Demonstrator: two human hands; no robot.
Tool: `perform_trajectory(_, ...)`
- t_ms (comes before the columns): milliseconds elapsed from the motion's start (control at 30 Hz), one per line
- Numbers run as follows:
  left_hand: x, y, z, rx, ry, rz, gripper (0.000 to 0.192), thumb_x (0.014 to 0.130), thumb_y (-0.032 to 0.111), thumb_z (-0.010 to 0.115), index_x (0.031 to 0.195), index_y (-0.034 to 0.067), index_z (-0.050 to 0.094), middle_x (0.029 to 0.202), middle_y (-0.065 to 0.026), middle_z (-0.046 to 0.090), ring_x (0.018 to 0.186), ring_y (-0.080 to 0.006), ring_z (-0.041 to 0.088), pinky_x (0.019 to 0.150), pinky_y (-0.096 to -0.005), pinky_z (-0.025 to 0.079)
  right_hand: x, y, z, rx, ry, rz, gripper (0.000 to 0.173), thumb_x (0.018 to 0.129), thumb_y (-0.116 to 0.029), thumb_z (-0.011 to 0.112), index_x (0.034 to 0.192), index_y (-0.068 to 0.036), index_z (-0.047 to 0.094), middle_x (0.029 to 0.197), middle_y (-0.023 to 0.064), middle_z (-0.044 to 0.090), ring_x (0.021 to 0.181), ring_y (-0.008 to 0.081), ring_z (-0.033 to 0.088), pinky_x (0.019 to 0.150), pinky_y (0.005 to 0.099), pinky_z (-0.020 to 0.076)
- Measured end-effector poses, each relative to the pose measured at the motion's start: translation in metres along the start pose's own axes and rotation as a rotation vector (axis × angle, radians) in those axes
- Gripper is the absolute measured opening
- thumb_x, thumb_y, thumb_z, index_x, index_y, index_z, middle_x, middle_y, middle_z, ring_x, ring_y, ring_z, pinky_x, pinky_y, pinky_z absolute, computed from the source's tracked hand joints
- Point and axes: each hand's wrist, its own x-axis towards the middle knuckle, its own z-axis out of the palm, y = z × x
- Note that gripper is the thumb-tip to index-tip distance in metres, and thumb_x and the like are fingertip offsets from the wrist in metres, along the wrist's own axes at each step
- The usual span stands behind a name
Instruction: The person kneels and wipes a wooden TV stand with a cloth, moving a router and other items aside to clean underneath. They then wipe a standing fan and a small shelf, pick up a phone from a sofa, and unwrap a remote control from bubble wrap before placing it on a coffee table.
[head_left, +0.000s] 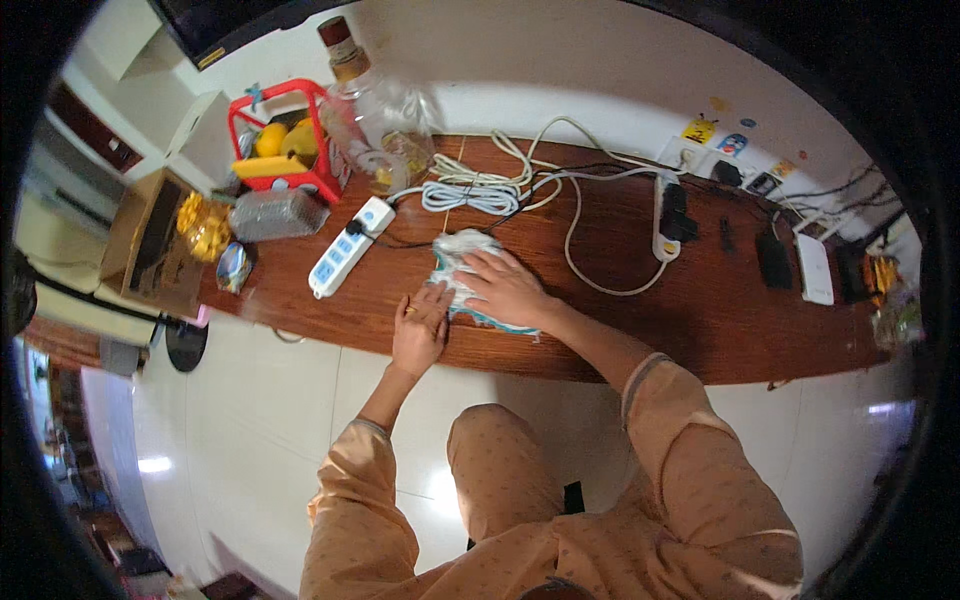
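A white cloth with a teal edge (466, 241) lies crumpled on the dark brown wooden table (600, 330). My right hand (506, 286) rests flat on top of it, fingers spread. At the cloth's left edge lies my left hand (424, 322), palm down, with a ring on one finger; its fingertips touch the cloth. Left of the hands is a white power strip (351, 247) with a black plug in it. Coiled pale cables (471, 197) lie just behind the cloth.
At the back left stand a red basket with fruit (330, 169), a large clear bottle (375, 112) and a cardboard box (157, 247). Another power strip (666, 217) with a looping cable lies to the right, and a white device (814, 270) stands farther right.
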Motion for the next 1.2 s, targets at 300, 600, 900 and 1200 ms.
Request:
perform_trajectory(300,0.085,0.011,0.021,-0.09,-0.004,0.138,0.047,0.087,0.016,0.054,0.132,0.009,0.045,0.143,-0.0146,0.031,0.133,-0.0303,0.028,0.104,-0.0565,0.017,-0.045,0.025,-0.025,-0.161,0.036,0.282,0.048,0.088,-0.04,0.051,0.126,-0.013,0.048,0.135,0.0177,0.038,0.128,0.0353,0.032,0.103,0.0489,0.0272)
perform_trajectory(600,0.201,0.035,0.057,0.187,-0.382,-0.075,0.09,0.071,0.044,0.069,0.141,0.008,0.025,0.144,-0.0161,0.028,0.134,-0.0322,0.026,0.104,-0.0604,0.017,-0.045,0.026,-0.023,-0.203,0.184,0.192,0.05,0.079,-0.04,0.06,0.12,-0.012,0.053,0.128,0.0173,0.043,0.119,0.0351,0.041,0.098,0.0501,0.032)
perform_trajectory(900,0.228,0.043,0.059,0.118,-0.437,-0.234,0.094,0.068,0.05,0.069,0.14,0.009,0.026,0.137,-0.0157,0.038,0.131,-0.0336,0.03,0.104,-0.0605,0.017,-0.045,0.026,-0.026,-0.174,0.239,0.176,0.047,0.076,-0.033,0.065,0.117,-0.011,0.055,0.124,0.0187,0.046,0.117,0.0339,0.042,0.094,0.0494,0.0353)
perform_trajectory(1200,0.237,0.051,0.087,0.251,-0.317,-0.271,0.064,0.07,0.028,0.072,0.121,0.001,0.044,0.119,-0.0142,0.052,0.121,-0.0304,0.042,0.103,-0.0534,0.026,-0.047,0.028,-0.02,-0.168,0.254,0.214,0.045,0.08,-0.038,0.061,0.117,-0.013,0.056,0.131,0.0172,0.042,0.123,0.0327,0.037,0.1,0.0519,0.0302)
